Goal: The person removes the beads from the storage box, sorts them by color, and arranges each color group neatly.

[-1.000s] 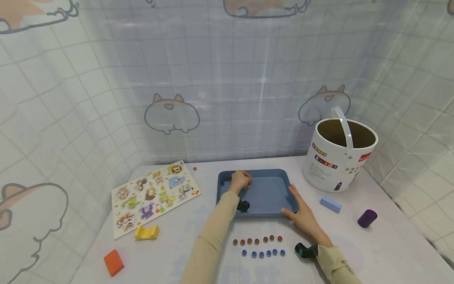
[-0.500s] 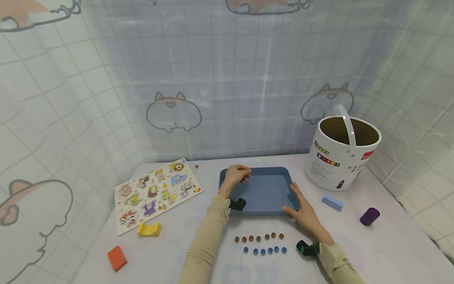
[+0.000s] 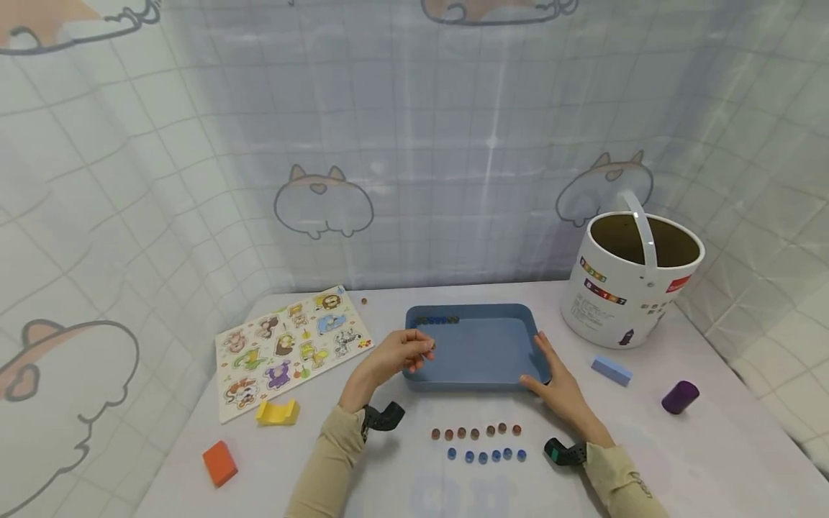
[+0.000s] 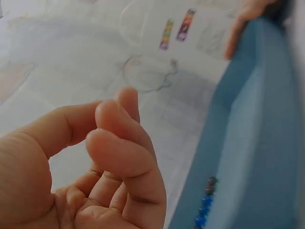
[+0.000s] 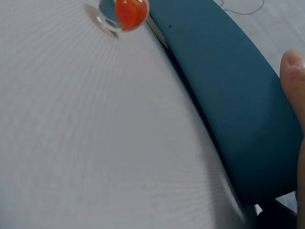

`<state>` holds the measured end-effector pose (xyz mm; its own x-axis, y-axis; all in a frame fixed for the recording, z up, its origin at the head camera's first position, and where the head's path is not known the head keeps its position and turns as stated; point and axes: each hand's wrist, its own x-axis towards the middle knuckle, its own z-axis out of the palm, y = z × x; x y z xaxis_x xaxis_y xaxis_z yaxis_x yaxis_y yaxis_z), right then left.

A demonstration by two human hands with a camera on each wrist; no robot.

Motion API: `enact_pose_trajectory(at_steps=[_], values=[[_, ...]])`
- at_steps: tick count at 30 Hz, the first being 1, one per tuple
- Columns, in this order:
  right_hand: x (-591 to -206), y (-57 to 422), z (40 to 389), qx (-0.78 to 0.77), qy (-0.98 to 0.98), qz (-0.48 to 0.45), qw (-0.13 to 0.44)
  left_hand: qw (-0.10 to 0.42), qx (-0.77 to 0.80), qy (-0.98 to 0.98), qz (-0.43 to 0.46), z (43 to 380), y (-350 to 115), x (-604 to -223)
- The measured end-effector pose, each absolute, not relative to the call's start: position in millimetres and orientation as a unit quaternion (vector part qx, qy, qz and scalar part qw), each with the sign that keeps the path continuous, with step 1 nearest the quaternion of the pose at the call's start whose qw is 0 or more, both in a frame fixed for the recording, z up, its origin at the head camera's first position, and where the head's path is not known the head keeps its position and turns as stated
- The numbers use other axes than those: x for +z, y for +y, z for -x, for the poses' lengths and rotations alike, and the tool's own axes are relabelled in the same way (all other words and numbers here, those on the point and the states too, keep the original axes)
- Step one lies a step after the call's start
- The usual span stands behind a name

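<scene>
A blue-grey tray (image 3: pixel 479 385) stands on the table with a row of small marbles (image 3: pixel 437 320) along its far left wall, some blue and some brownish. My left hand (image 3: pixel 391 356) is over the tray's left edge, fingers curled with the tips close to the thumb. Whether anything is between those fingertips is hidden in the left wrist view. My right hand (image 3: pixel 562 392) rests at the tray's right front corner, its fingers extended along the side. In the right wrist view, a clear marble with orange inside (image 5: pixel 131 13) lies beside the tray wall (image 5: pixel 228 95).
In front of the tray are a row of brownish-red marbles (image 3: pixel 475 434) and a row of blue ones (image 3: pixel 483 457). An animal puzzle board (image 3: pixel 291 352), yellow block (image 3: pixel 277 413) and orange block (image 3: pixel 220 463) lie left. A white bucket (image 3: pixel 602 302), blue block (image 3: pixel 612 370) and purple cylinder (image 3: pixel 680 397) stand right.
My left hand has drawn back from the tray's far left area toward its left edge, uncovering the marble row inside. My right hand stays at the tray's corner.
</scene>
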<state>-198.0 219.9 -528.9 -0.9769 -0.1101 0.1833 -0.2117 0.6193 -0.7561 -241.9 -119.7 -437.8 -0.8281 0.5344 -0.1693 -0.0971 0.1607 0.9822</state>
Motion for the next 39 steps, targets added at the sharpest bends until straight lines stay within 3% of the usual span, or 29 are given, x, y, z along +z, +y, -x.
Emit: enact_pose_trajectory(at_steps=[10,18,30,39], values=[[-528.4,220.2,197.2,0.429,-0.898,-0.084,0.054,0.280,0.553,0.769,-0.156,189.2,-139.2,-461.3],[-528.4,218.6,196.9,0.432,-0.896,-0.087,0.059,0.277,0.476,0.822,-0.146,169.2,-131.1,-475.0],[-531.8,218.1,197.7,0.427,-0.898,-0.083,0.056,0.297,0.447,0.833,-0.135,167.9,-131.6,-481.1],[-530.1,218.8,195.9,0.425,-0.900,-0.082,0.057,0.226,0.489,0.825,-0.169,197.3,-131.7,-440.9]])
